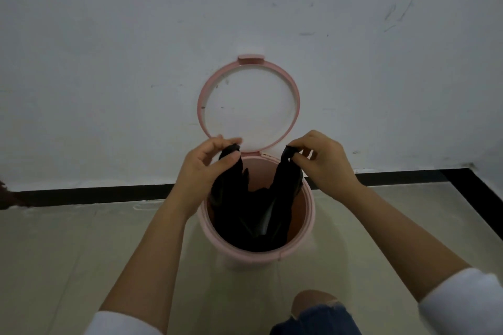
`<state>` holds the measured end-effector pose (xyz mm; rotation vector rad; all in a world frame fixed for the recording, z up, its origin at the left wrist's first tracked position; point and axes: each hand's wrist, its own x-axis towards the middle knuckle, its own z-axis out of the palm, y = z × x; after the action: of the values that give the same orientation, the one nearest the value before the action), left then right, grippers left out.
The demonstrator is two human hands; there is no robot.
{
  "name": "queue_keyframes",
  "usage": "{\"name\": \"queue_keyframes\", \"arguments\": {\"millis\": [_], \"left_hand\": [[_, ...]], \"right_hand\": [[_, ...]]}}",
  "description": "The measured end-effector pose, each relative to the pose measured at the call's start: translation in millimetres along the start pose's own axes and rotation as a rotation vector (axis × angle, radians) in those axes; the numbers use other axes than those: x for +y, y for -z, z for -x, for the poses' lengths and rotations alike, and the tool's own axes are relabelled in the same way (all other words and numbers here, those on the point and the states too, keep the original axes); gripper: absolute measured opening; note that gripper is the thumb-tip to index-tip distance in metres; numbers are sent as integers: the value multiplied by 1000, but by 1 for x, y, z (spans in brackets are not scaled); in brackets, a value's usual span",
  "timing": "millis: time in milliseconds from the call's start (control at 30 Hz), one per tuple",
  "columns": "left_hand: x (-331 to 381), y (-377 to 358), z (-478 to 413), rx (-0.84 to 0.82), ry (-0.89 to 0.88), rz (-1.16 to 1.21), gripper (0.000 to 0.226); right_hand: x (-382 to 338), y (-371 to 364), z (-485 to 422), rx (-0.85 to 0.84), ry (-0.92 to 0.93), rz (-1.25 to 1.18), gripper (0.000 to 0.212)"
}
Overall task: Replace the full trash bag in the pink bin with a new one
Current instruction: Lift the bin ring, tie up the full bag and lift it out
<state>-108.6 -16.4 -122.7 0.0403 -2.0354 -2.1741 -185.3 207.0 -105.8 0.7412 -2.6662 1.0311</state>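
A round pink bin (306,228) stands on the floor against the wall, its lid (249,106) flipped up and leaning on the wall. A black trash bag (250,212) hangs inside the bin, its two handles pulled up above the rim. My left hand (206,163) pinches the left handle at the bin's back left. My right hand (321,160) pinches the right handle at the back right. The bag's lower part sits deep in the bin and its contents are hidden.
A white scuffed wall (109,62) rises right behind the bin, with a black skirting strip (95,194) at its foot. Pale floor tiles (68,253) spread to both sides. My knee in torn jeans (315,313) is close in front of the bin.
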Motion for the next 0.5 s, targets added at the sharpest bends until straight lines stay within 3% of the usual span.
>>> {"name": "queue_keyframes", "arguments": {"millis": [67, 167, 300, 367, 433, 500], "left_hand": [[-1, -11, 3, -25, 10, 69, 12], [-7, -23, 4, -88, 35, -10, 27], [-24, -34, 6, -196, 27, -350, 78], [-32, -40, 8, -186, -4, -488, 90], [-37, -45, 9, -175, -29, -511, 81], [-42, -47, 7, -149, -46, -524, 52]], "right_hand": [[-4, 0, 2, -7, 9, -13, 17], [-10, -3, 5, -10, -8, -47, 12], [-22, -6, 10, -38, -69, -189, 14], [-31, -9, 12, -93, -65, -247, 18], [-38, -11, 13, -157, -46, -307, 19], [-42, -12, 14, -205, -43, -379, 20]]}}
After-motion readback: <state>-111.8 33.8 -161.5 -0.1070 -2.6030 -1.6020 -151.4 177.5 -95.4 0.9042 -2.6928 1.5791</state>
